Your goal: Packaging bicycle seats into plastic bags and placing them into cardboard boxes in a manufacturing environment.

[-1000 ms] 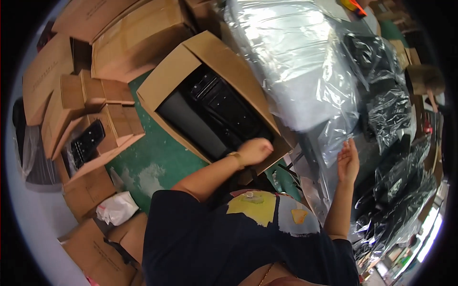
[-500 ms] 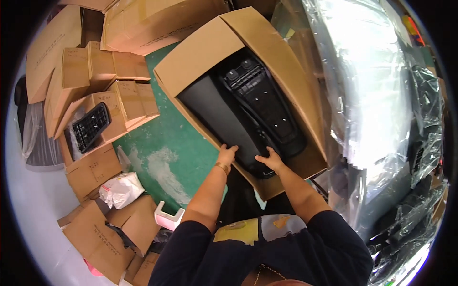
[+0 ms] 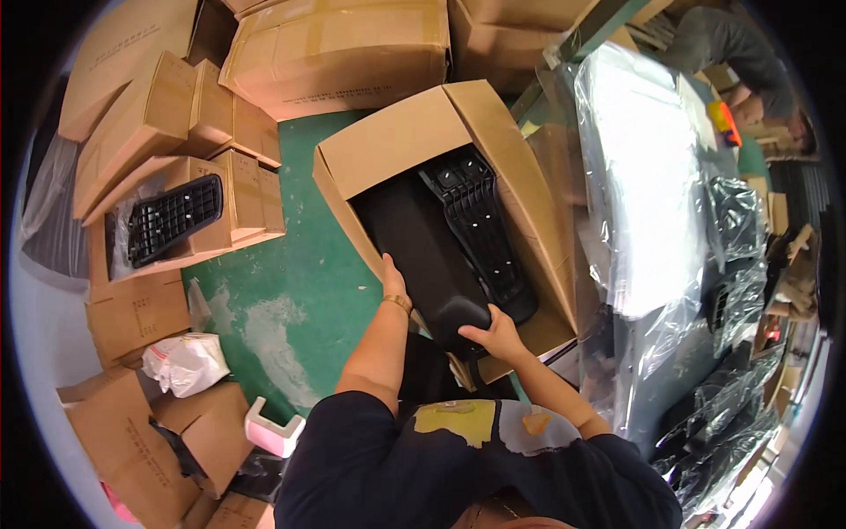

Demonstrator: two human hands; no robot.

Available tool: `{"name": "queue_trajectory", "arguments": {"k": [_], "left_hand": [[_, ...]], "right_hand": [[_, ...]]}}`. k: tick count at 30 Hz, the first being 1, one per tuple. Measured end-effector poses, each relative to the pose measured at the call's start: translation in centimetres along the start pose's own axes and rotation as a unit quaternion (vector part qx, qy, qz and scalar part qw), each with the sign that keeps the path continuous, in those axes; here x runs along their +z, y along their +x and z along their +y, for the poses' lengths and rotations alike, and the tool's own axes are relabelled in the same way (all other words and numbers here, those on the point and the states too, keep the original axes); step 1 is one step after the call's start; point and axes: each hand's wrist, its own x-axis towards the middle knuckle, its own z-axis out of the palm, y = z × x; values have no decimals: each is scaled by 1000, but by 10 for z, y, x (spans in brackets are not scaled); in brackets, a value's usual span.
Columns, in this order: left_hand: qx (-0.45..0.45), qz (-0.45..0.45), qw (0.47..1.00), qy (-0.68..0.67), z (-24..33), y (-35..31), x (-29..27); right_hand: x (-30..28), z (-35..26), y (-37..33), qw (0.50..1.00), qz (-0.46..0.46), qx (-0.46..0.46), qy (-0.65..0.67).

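A long black padded seat point(image 3: 414, 247) with a smooth cover lies tilted in an open cardboard box point(image 3: 388, 159). Its near end rises over the box's near edge. My left hand point(image 3: 395, 280) is pressed along the seat's left side, its lower fingers hidden. Round the near right corner, my right hand point(image 3: 499, 335) grips with the thumb on top. Beside it in the box sits a second black seat point(image 3: 480, 229), its ribbed plastic underside facing up.
Stacked cartons point(image 3: 344, 57) stand behind and to the left, one bearing a black ribbed panel point(image 3: 174, 220). A white bag point(image 3: 185, 363) and a pink-and-white bracket-shaped piece point(image 3: 273, 429) are at lower left. Plastic-wrapped goods point(image 3: 634, 176) line the right; another person point(image 3: 740, 62) is beyond them.
The held seat's near end has come up and toward me, over the box edge. Both hands have moved with it, the right one now round its end corner. A person has come into view.
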Motion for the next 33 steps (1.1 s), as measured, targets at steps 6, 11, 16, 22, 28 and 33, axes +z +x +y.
{"name": "queue_trajectory", "arguments": {"k": [6,11,16,22,28,33], "left_hand": [[35,-168,982,-74,22,-65,34],[66,-255,959,-106,1,-125,28],[-128,-342,922,-126,-20,-167,9],[-107,-624,768,-94,-28,-117,44],[-49,-631,772,63,-52,-149,89],[-19,-655,722,220,-73,-177,114]], "right_hand": [[-6,-80,-8,958,3,36,285],[-25,-116,-61,927,-19,16,374],[-63,-130,-153,961,-4,15,277],[-126,-158,-233,895,-177,-255,-320],[-122,-126,-301,877,-116,-137,-446],[-148,-93,-318,976,152,-125,-95]]}}
